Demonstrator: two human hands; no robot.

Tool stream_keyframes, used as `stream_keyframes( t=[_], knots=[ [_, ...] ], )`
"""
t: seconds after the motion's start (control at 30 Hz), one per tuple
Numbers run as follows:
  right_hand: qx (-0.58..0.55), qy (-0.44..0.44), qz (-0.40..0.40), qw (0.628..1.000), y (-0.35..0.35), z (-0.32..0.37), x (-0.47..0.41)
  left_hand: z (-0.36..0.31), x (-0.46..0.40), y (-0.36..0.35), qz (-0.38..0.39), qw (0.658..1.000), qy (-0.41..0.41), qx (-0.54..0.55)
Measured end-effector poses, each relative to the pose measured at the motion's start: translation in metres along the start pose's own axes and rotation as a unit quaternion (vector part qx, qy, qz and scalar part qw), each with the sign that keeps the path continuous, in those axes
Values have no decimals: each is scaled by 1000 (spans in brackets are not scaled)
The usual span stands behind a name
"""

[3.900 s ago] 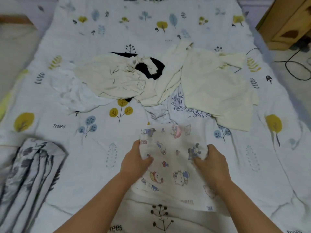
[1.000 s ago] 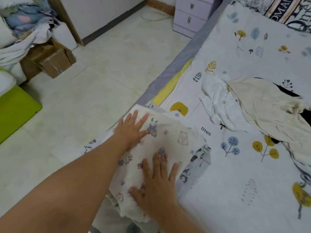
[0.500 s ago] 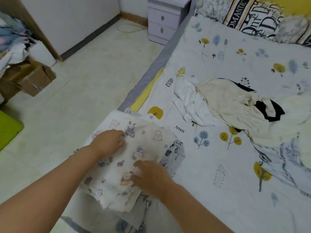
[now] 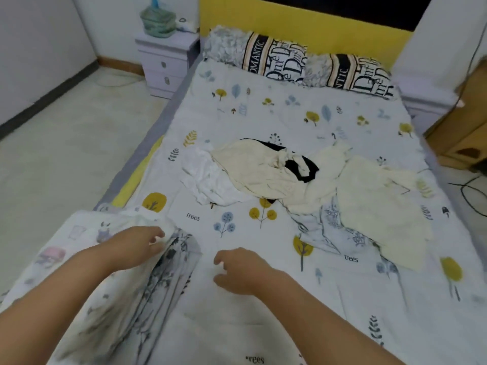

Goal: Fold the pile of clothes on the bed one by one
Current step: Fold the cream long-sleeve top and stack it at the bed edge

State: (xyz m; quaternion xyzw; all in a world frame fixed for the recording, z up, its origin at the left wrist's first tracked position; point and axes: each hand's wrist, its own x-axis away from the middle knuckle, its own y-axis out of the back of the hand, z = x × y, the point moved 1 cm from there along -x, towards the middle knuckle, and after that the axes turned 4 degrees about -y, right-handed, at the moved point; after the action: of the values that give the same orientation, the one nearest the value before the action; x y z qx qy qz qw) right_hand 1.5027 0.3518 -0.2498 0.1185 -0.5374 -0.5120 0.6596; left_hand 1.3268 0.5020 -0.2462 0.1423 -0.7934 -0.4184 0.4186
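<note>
Unfolded clothes pile point(image 4: 303, 180) lies mid-bed, well beyond both hands point(image 4: 137, 243).

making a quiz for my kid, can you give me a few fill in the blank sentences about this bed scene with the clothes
1. The headboard behind the two pillows is coloured ____.
2. The cartoon-print cloth lies on the folded stack under the person's ____ hand.
3. The right hand holds ____.
4. Among the cream garments in the unfolded pile, one garment is coloured ____.

Missing words: yellow; left; nothing; black
</note>
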Motion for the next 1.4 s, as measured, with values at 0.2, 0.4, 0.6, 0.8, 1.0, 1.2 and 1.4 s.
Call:
stream_keyframes(
  t=[0.2,0.4,0.6,0.8,1.0,1.2,1.4],
  knots=[
    [-11,-58,-11,998,31,-104,33,-103,-30,-20,2,999,-42,-21],
    [-25,-114,-17,993,53,-212,62,-207,-72,-57,13,996,-78,-29],
    [-2,-140,-37,989,69,-293,62,-272,-115,-87,-16,995,-93,-10],
    [7,-150,-81,985,75,-334,14,-282,-168,-103,-41,993,-98,-47],
    [49,-144,-113,982,78,-350,-66,-260,-240,-114,-88,991,-72,-66],
    [82,-123,-158,976,66,-345,-155,-226,-314,-124,-133,979,-29,-149],
    [119,-98,-165,974,57,-341,-246,-206,-379,-122,-182,968,-33,-169]
  ],
)
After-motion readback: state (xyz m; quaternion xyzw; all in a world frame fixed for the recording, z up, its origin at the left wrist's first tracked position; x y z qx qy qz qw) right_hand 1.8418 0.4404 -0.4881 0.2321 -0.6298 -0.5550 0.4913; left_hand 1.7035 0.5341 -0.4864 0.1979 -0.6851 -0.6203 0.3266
